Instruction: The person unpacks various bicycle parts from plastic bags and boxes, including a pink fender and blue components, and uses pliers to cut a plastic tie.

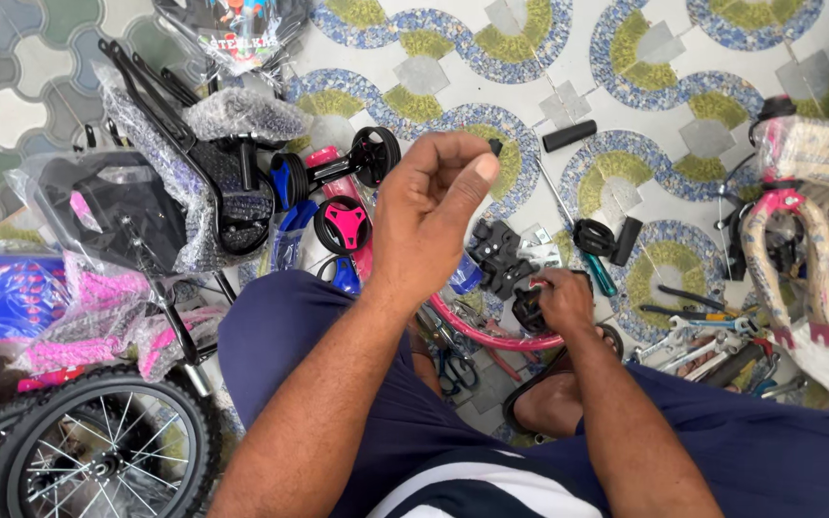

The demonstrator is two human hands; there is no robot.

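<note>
1. Our left hand [434,206] is raised well above the floor, fingers curled in toward the thumb. It may be pinching something small and dark at the fingertips [491,149], but the view there is too poor for us to say; we cannot tell whether it holds anything.

2. Our right hand [560,299] is low and closed around a black pedal [530,309], which sits against the curved pink frame tube [491,336] just above our sandal [554,384].

3. The relation that matters: the pedal lies below and to the right of the raised left hand, well apart from it, and already in the right hand. The right hand is plainly the nearer one. The pink tube sweeps roughly left to right under the pedal.

4. Just beyond the right hand, toward the top of the view, lies a black block-shaped part [499,254], near the pedal but not touching it as far as we can see.

5. Further right on the tiles lie spanners [693,341] in a loose heap, and a black grip [569,135] lies alone higher up.

6. To the left, small training wheels [343,225] sit by our knee, a spoked wheel [107,451] lies at lower left, and a pink fork [789,259] lies at far right.

7. Containers: we see only clear plastic bags [117,221] at left, holding dark bike parts and bubble wrap; what exactly is in them is unclear.
</note>
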